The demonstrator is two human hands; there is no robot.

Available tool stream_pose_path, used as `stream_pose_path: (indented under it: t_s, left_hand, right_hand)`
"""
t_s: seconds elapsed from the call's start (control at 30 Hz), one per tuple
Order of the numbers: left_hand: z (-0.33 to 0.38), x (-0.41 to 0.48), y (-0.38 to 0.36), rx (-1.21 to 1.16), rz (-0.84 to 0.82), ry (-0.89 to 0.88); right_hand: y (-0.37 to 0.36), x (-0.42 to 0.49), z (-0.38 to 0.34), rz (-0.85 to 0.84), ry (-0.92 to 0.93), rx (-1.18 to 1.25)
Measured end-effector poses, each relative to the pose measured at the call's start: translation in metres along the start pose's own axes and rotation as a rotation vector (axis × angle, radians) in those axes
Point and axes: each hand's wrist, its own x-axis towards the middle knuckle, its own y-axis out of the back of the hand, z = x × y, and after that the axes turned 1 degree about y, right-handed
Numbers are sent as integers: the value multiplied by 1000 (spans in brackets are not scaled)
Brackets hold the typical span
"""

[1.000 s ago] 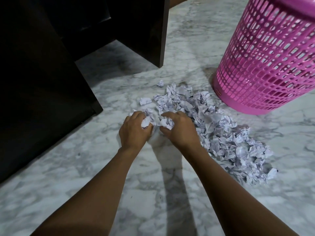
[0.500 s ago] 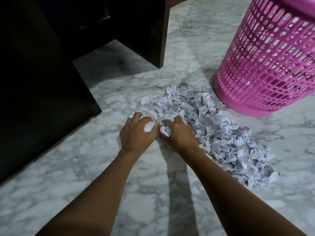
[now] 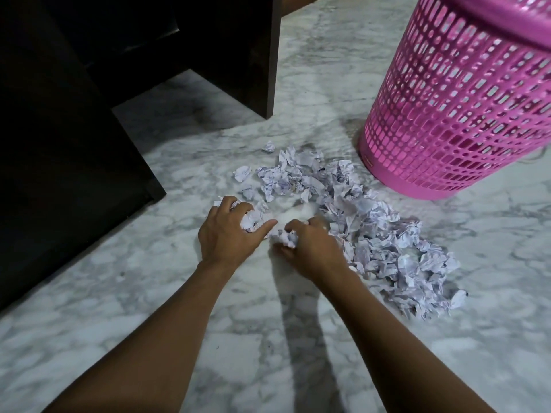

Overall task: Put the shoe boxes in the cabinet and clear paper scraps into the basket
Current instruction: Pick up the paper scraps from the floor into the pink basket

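Pulled nearer now, left hand (image 3: 226,236) and right hand (image 3: 313,248) each clutch crumpled paper scraps (image 3: 286,238), ready for the basket (image 3: 462,120)

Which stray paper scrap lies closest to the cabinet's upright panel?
The small crumpled ball alone past the pile, just before the panel; the rest lie farther from it.

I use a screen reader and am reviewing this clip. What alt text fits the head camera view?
The left hand and right hand each grip a wad from a heap of crumpled paper scraps on a marble floor. A pink basket stands upright beyond the heap, to the right; dark furniture fills the upper left.
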Motion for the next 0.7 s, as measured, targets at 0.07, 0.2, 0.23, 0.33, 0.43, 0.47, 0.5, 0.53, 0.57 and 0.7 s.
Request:
stream_pose_path:
  t_s: [0.07,0.2,0.23,0.33,0.43,0.47,0.5,0.53,0.57,0.7]
  left_hand:
    - [0,0,0,7,-12,1]
    - [3,-4,-1,-31,16,25]
    - [2,-7,-1,-43,25,20]
    - [-1,-13,0,-80,46,2]
    - [-4,-17,5,-109,59,5]
    - [-3,-18,8,-127,52,16]
    - [-2,-17,11,-152,37,32]
    - [0,-16,14,-183,19,56]
    - [2,-15,17,-218,1,92]
    - [7,-7,32,-460,5,307]
  right_hand:
    - [-7,-8,-3,17,14,-49]
    - [-9,-6,-2,30,45,-27]
    - [-9,-5,-1,34,46,-14]
    - [-14,-7,1,50,50,29]
    - [-18,-9,7,46,34,107]
    - [-17,-10,9,63,31,139]
    - [-15,-11,11,86,21,181]
    - [-11,-13,11,114,5,251]
    - [-8,-15,11,139,-19,346]
    - [15,-23,7,216,-42,629]
